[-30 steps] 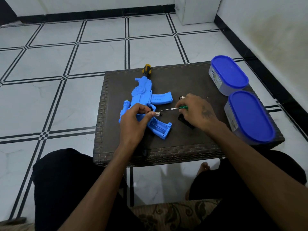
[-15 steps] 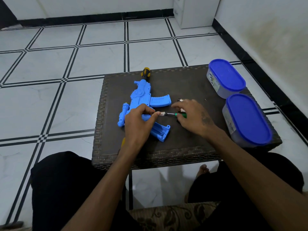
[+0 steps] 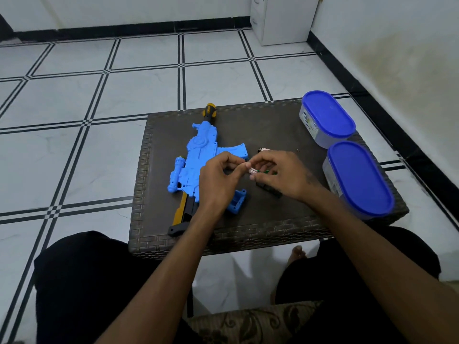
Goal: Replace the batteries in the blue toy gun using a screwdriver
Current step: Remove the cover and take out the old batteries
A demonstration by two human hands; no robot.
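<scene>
The blue toy gun lies flat on the dark wicker table, its muzzle pointing away from me. Its blue grip shows an open battery compartment. My left hand pinches a small white battery just above the table, right of the gun. My right hand meets it fingertip to fingertip, touching the same battery while holding a thin green-handled screwdriver. A black cover piece lies partly hidden under my right hand. Another battery rests behind my hands.
Two clear containers with blue lids stand along the table's right side. A tiny screw lies near them. My knees flank the table's front edge, and white tiled floor surrounds it.
My left hand lifted the battery off the gun's grip and carried it right. My right hand, holding the screwdriver, came in until its fingertips closed on the battery too.
</scene>
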